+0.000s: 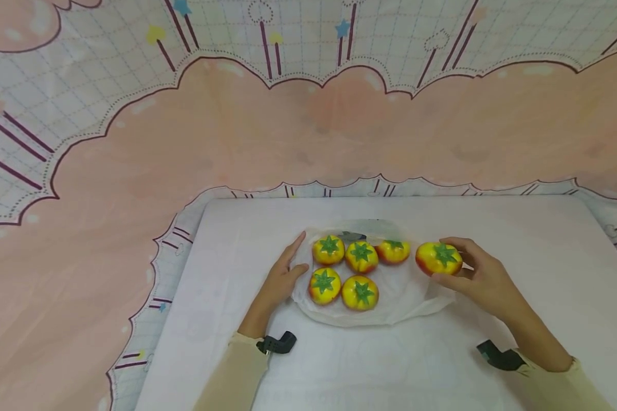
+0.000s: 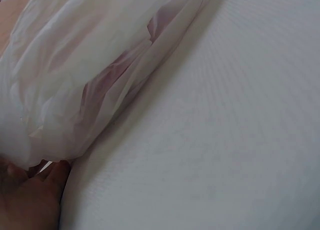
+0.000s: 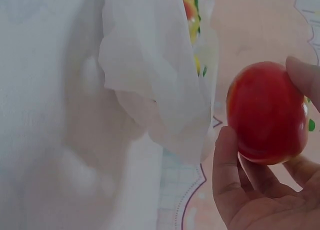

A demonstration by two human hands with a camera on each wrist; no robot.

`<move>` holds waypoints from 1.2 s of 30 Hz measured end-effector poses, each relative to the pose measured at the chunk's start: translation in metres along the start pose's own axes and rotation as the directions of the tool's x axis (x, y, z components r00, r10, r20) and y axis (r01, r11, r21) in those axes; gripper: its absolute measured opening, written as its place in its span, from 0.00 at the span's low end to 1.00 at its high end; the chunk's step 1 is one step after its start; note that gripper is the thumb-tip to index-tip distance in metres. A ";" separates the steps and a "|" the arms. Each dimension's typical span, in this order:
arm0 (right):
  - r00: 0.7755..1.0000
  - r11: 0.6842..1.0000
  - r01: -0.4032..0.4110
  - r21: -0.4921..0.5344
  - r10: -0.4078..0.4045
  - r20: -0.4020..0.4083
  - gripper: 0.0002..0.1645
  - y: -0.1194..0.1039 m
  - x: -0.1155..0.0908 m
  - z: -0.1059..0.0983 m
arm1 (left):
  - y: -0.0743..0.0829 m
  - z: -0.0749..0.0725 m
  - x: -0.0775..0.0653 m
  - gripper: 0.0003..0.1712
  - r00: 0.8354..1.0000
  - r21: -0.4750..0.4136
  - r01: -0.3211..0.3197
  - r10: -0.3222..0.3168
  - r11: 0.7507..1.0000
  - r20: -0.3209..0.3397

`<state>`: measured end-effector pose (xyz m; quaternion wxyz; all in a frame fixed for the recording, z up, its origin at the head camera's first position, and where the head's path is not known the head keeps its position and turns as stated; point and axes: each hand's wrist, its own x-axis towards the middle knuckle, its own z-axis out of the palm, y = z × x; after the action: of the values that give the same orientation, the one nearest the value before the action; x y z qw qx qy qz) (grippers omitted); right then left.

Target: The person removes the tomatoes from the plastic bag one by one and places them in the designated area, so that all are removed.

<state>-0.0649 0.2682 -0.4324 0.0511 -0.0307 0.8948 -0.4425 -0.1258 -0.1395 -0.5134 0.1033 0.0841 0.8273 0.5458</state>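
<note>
Several yellow-and-red tomatoes, among them one tomato [image 1: 360,292], lie in a thin white plastic bag [image 1: 401,302]. Each has a green star-shaped top. In my right hand [image 1: 485,279], thumb and fingers grip another tomato [image 1: 432,258] at the bag's right edge. The right wrist view shows the red underside of this held tomato [image 3: 270,112], raised beside the bag's side [image 3: 150,54]. At the opposite edge, my left hand [image 1: 283,277] holds the bag's rim, thumb on the inner side. Plastic partly hides its fingers [image 2: 55,175] in the left wrist view.
All this is on a white table [image 1: 349,365], whose far edge meets a peach-coloured patterned cloth [image 1: 339,137]. Behind the back row, a dark printed patch [image 1: 352,235] shows on the bag. A dark camera strap [image 1: 277,343] is around the left wrist.
</note>
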 end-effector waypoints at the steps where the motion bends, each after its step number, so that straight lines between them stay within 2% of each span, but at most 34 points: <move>1: 1.000 1.000 -0.002 -0.007 0.002 -0.010 0.43 0.001 0.000 -0.001 | 0.001 0.000 0.000 0.42 1.000 0.003 -0.001 0.001 1.000 0.001; 12: 0.995 0.999 -0.024 0.030 0.027 -0.098 0.43 0.017 0.004 -0.014 | 0.002 0.000 0.000 0.41 1.000 -0.011 0.011 -0.011 1.000 -0.011; 20: 0.991 0.997 -0.071 0.022 0.073 -0.110 0.45 0.028 0.006 -0.022 | 0.010 0.000 -0.002 0.41 0.999 -0.024 0.034 -0.033 0.999 0.006; 21: 0.991 0.997 -0.078 0.016 0.079 -0.112 0.45 0.029 0.006 -0.023 | 0.005 0.000 -0.001 0.41 1.000 -0.021 0.021 -0.021 1.000 0.001; 26: 0.986 0.993 -0.120 -0.002 0.119 -0.117 0.47 0.031 0.010 -0.025 | 0.005 0.000 -0.002 0.41 1.000 -0.018 -0.002 0.001 1.000 -0.010; 32: 0.977 0.983 -0.179 0.044 0.183 -0.113 0.51 0.035 0.014 -0.027 | 0.002 0.000 0.000 0.41 1.000 -0.032 0.002 -0.002 0.999 -0.008; 36: 0.973 0.979 -0.191 0.065 0.198 -0.121 0.52 0.039 0.016 -0.028 | 0.001 0.001 0.000 0.41 1.000 -0.039 0.002 -0.002 0.999 -0.006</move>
<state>-0.0848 0.3120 -0.4473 0.0381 0.0867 0.8828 -0.4601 -0.1259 -0.1384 -0.5123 0.1029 0.0797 0.8169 0.5619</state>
